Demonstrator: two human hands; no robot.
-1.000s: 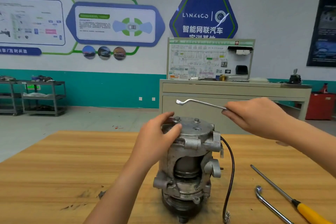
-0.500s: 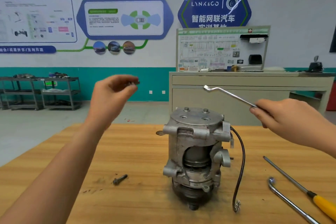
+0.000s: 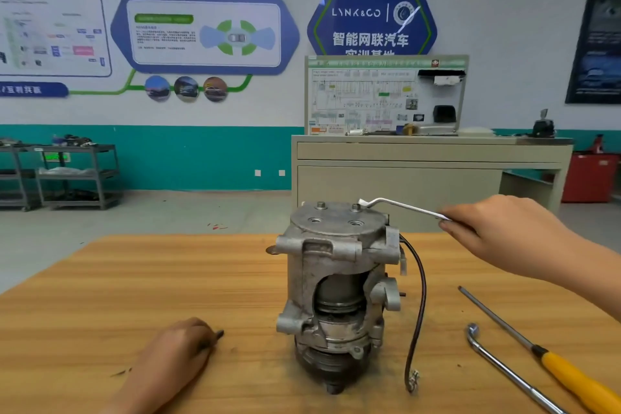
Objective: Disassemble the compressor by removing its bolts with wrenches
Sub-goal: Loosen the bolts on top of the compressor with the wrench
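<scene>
Wooden tabletop (image 3: 134, 279) carried the grey cast-metal compressor (image 3: 339, 279), upright at the frame's centre. Your right hand (image 3: 497, 232), at centre right, was the nearer to its top plate, with fingers wrapped round the shank of the slim offset silver wrench (image 3: 403, 207). That wrench's long axis ran leftward from your fingers, its ring end at or just beside the rear-right hex bolt (image 3: 356, 207); seating it likely needed only a small drop. Your left hand (image 3: 181, 343), at lower left, lay curled over a small dark piece (image 3: 219, 334); whether you gripped it could not be told.
</scene>
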